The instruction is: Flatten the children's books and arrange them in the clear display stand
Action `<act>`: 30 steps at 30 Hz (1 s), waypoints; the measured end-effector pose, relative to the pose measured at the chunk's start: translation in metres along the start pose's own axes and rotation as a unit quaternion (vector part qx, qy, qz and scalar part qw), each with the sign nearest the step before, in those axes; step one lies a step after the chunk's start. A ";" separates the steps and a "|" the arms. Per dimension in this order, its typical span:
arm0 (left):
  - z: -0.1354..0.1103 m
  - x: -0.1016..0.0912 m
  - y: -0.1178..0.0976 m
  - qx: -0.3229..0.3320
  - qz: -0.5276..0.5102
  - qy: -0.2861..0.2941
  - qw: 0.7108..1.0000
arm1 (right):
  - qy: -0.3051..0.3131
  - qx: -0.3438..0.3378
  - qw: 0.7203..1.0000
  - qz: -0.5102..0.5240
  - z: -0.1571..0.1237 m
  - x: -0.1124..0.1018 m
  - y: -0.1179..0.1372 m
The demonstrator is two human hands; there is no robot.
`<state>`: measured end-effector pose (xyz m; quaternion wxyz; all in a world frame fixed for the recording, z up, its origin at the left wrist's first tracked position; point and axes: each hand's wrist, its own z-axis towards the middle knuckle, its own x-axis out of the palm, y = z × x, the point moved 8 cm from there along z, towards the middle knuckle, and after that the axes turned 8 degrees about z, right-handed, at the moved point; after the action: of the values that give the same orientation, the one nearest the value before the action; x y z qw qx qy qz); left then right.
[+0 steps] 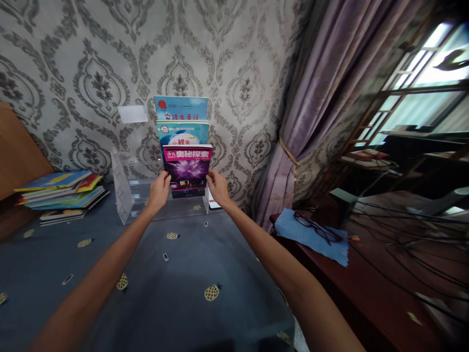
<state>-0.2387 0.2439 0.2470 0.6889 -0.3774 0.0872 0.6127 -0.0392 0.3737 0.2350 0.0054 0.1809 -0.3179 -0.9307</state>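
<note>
A purple and pink magazine (187, 168) stands upright in the front slot of a clear acrylic rack (124, 198) on the blue-covered surface. My left hand (159, 191) grips its lower left edge, fingers closed. Its lower right edge is gripped by my right hand (217, 187). Behind it stand a teal book (183, 133) and a blue book (181, 107), each higher than the one in front.
A pile of several books (60, 194) lies at the left on the blue patterned cloth (176, 288). A dark wooden desk to the right carries a blue cloth (311, 235) with glasses (317, 227) and cables. A purple curtain (315, 107) hangs at the wall.
</note>
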 end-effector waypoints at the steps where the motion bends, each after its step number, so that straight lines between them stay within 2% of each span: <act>1: 0.000 0.000 0.000 0.001 -0.002 0.000 1.000 | 0.001 0.001 1.000 0.000 0.000 0.000 0.000; 9: 0.000 0.000 -0.003 0.017 0.002 0.000 1.000 | -0.015 -0.011 1.000 0.000 -0.004 -0.002 -0.002; 15: 0.000 -0.003 -0.005 0.026 0.023 -0.030 0.999 | 0.002 0.008 1.000 0.013 -0.005 0.002 -0.005; 22: 0.001 0.000 -0.005 0.023 0.014 -0.018 0.999 | -0.026 0.012 1.000 -0.005 -0.006 0.003 -0.005; 30: 0.001 0.001 -0.002 0.018 0.013 -0.013 1.000 | -0.019 0.025 1.000 0.000 -0.007 0.003 -0.004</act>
<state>-0.2372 0.2454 0.2480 0.6886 -0.3564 0.0940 0.6244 -0.0396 0.3719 0.2264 -0.0051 0.1630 -0.3410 -0.9258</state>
